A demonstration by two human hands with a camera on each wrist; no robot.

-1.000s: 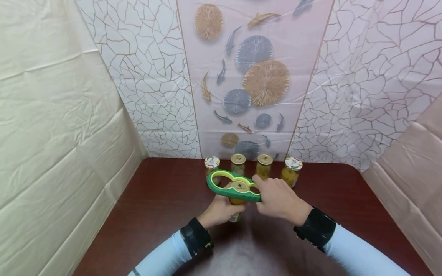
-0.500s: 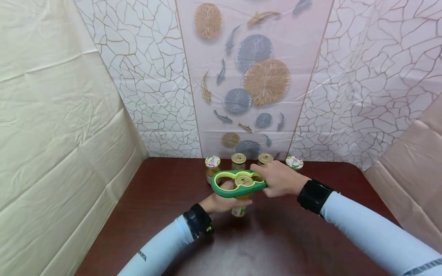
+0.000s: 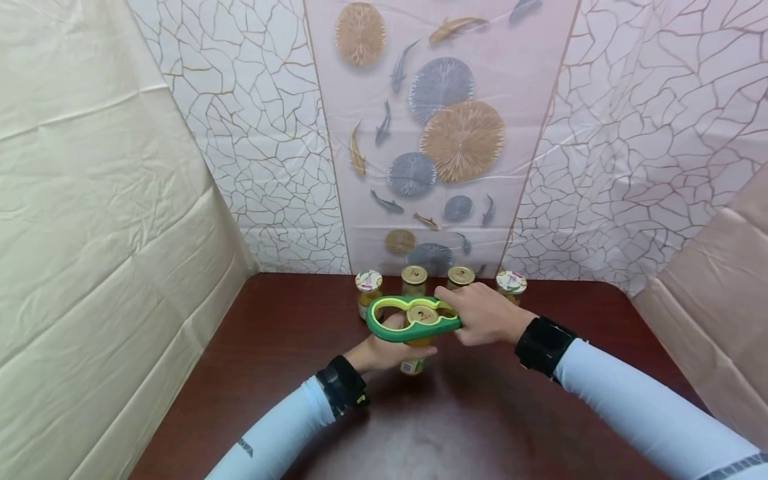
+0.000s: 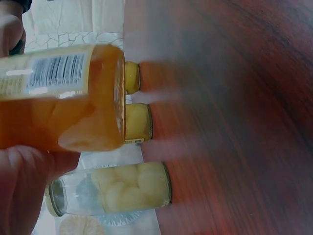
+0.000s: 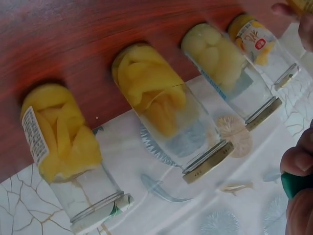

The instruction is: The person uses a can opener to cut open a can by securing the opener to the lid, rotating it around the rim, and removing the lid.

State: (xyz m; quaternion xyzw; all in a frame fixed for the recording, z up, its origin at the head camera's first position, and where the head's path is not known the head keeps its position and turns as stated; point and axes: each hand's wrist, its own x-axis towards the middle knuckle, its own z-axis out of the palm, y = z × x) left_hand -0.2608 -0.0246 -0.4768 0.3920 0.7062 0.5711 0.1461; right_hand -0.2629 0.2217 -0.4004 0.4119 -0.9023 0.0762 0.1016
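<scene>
Glass jar: jar of orange fruit (image 3: 414, 357), gold lid (image 3: 422, 315), held just above or on the dark wood table (image 3: 480, 413), near the middle, in front of a row of four jars (image 3: 441, 287) at the wall; whether its base touches the wood, cannot tell.
Handling (judged): rigid, fragile, fairly heavy with fruit and syrup; smooth wall likely slippery, so take it round the body below the shoulder.
Tool: green and yellow jar opener (image 3: 414, 319), stiff plastic, lying level with one ring over the lid.
Left hand: left hand (image 3: 384, 350) wrapped round the jar body from the left; wrist view shows the palm against the labelled glass (image 4: 63, 98).
Right hand: right hand (image 3: 483, 313) clasps the opener's right end, fingers curled over it; forearm reaches in from the right, wrist about level.
</scene>
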